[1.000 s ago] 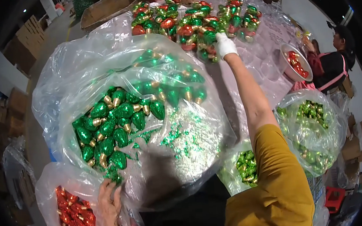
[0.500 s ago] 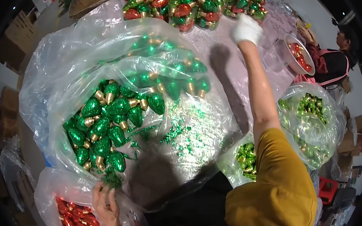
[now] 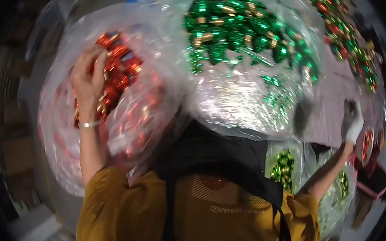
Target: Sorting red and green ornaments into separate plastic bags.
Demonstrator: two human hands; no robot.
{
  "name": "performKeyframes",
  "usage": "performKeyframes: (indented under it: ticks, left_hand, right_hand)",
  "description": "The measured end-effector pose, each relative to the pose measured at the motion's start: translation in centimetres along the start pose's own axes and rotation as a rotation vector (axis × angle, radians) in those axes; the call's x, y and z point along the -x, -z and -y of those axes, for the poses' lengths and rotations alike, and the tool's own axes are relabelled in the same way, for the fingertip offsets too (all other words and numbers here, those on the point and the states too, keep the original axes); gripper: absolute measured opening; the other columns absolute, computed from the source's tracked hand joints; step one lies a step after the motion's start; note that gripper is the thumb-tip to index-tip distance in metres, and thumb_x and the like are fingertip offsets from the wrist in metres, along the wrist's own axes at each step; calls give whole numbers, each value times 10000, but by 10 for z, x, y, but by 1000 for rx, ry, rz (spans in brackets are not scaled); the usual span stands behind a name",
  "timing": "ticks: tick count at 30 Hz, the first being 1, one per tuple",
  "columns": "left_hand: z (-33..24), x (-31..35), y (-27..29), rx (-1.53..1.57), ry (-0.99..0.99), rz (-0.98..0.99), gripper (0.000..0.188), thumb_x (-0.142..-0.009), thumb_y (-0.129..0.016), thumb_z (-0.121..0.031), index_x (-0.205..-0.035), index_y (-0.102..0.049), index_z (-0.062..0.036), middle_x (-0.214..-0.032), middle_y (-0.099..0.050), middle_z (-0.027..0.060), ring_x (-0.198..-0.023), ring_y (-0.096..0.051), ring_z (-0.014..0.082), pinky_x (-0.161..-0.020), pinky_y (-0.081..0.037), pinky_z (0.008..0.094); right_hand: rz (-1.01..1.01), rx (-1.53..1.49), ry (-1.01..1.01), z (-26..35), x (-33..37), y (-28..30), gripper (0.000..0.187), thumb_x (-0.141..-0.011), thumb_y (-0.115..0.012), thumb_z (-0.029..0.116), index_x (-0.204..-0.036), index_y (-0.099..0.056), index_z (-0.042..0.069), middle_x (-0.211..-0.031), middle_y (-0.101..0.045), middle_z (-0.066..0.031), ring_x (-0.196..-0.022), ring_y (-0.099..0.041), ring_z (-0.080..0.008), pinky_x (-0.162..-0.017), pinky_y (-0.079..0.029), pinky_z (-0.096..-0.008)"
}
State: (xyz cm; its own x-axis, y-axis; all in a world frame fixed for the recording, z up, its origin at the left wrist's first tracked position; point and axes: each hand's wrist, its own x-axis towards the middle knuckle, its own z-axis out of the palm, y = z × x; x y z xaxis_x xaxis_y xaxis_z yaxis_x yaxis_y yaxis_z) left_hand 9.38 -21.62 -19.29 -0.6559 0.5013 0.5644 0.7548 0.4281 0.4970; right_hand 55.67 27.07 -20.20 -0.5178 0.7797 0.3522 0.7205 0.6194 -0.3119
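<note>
Head view: left hand touches red-ornament bag.

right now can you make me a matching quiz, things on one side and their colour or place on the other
Things:
1. left hand
2. right hand
3. big middle bag
4. shirt

Descriptions:
a. mustard yellow
b. wears a white glove
c. holds green ornaments
d. bare, on the bag of red ornaments

Pairs: 1-d, 2-b, 3-c, 4-a

Bulging bag of green ornaments crowds bag of red ornaments.
</note>
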Motion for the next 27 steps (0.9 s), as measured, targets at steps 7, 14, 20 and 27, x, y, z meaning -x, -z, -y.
performKeyframes:
  ticks: [7, 14, 20, 27]
  left_hand:
    - [112, 66, 75, -612, 374, 414, 493, -834, -640, -368, -1178, -572, -22, -1174, -577, 202, -1115, -539, 330, -973, -407, 381]
    - [129, 50, 7, -606, 210, 593, 479, -786, -643, -272, -1143, -524, 25, -1133, -542, 238, -1097, -525, 367, -926, -434, 433]
    - [133, 32, 1, -539, 366, 438, 372, -746, -575, -171, -1068, -539, 12, -1091, -536, 240, -1029, -540, 368, -873, -450, 429]
    - [-76, -21, -90, 91, -437, 300, 122, -760, -551, -111, -845, -546, -24, -804, -536, 150, -820, -574, 302, -700, -469, 395]
  right_hand:
    - [436, -534, 122, 163, 79, -60, 60, -840, -627, 92, -875, -625, 43, -817, -641, -63, -771, -612, -187, -727, -490, -330]
    - [557, 101, 332, 217, 78, -38, 174, -745, -709, 216, -857, -619, 118, -843, -653, -96, -834, -610, -281, -841, -431, -426]
    - [241, 179, 448, 186, 88, -45, 211, -730, -719, 246, -869, -620, 122, -822, -642, -94, -856, -607, -276, -946, -360, -450]
    - [161, 17, 542, 191, 99, -63, 182, -724, -693, 208, -869, -620, 126, -778, -622, -87, -802, -597, -270, -953, -358, -461]
